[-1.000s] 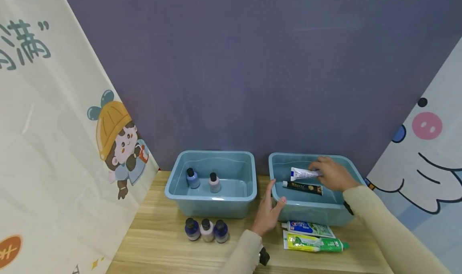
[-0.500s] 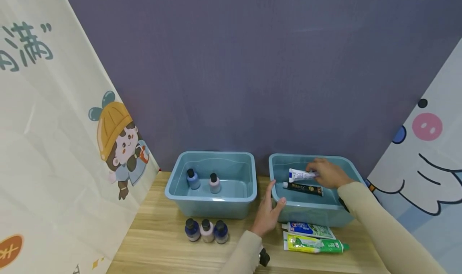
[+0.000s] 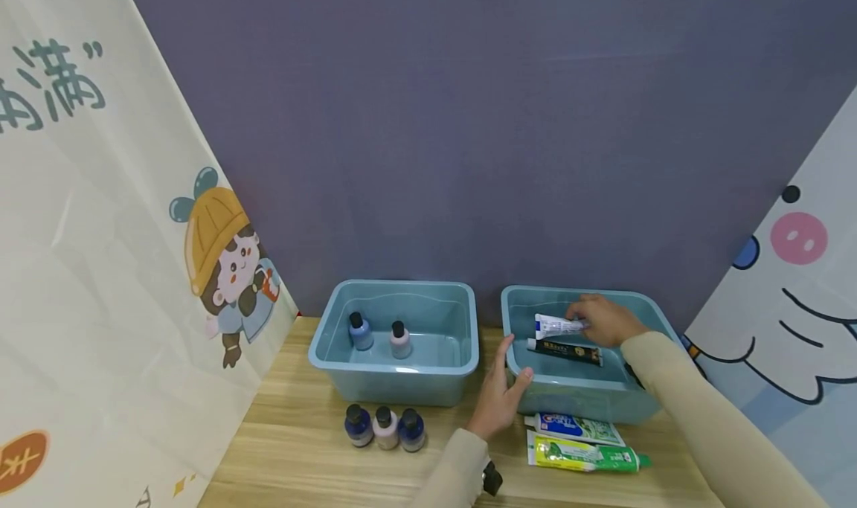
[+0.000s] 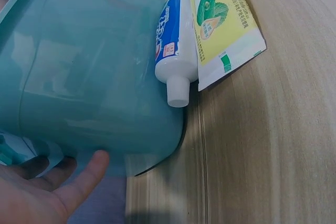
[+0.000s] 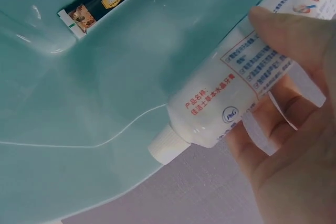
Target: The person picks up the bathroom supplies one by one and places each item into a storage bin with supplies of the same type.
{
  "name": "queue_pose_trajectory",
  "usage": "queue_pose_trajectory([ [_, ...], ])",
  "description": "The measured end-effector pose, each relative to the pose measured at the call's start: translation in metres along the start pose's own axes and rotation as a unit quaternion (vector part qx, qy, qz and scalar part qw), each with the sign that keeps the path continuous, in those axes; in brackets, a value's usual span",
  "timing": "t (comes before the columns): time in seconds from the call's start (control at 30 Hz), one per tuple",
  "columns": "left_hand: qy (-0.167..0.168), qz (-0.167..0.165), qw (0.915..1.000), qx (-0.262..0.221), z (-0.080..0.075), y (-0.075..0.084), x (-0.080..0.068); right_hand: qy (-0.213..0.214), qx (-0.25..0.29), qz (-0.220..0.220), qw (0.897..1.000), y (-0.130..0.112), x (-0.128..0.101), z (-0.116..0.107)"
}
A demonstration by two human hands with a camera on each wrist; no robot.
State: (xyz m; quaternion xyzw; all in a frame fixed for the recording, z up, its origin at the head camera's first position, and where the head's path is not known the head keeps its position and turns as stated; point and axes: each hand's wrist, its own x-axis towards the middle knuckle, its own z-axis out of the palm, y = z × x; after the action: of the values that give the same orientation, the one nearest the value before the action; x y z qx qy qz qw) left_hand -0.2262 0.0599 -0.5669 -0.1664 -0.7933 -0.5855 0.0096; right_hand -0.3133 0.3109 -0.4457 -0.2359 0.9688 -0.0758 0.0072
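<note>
**Two bins on a wooden table, a tube going into the right one**

A light wooden table (image 3: 301,433) is standing against a purple wall (image 3: 469,121), with cartoon banners hanging at both sides and closing in the corner. Two teal bins are sitting side by side near the wall, a narrow gap between them. The left bin (image 3: 395,370) is holding two small bottles; three more bottles (image 3: 384,428) are standing in a row just before it. The left hand (image 3: 498,396) is resting, fingers relaxed, against the right bin (image 3: 576,396) at its near left corner. The right hand (image 3: 602,320) is gripping a white toothpaste tube (image 3: 554,325) inside that bin, above a black tube (image 3: 565,352) lying on its floor. Two more tubes (image 3: 576,441) are lying along the bin's front wall, near the table's front edge.
</note>
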Motion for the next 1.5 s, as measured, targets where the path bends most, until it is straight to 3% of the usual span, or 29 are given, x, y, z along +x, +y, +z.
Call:
queue_pose_trajectory([
  [0.47, -0.002, -0.004, 1.0000, -0.002, 0.001, -0.001, 0.001, -0.030, -0.011, 0.009, 0.999, 0.000, 0.017, 0.013],
  [0.7, -0.003, -0.006, 1.0000, -0.003, 0.003, -0.002, 0.002, -0.071, 0.011, 0.024, 0.997, 0.001, 0.020, 0.012],
  [1.07, 0.000, -0.011, 0.9999, -0.002, 0.004, -0.006, 0.002, -0.091, 0.055, 0.050, 0.993, 0.004, 0.021, 0.021],
  [1.5, -0.002, -0.011, 0.9999, -0.003, 0.002, -0.004, 0.002, -0.109, 0.040, 0.061, 0.991, 0.010, 0.024, 0.027],
])
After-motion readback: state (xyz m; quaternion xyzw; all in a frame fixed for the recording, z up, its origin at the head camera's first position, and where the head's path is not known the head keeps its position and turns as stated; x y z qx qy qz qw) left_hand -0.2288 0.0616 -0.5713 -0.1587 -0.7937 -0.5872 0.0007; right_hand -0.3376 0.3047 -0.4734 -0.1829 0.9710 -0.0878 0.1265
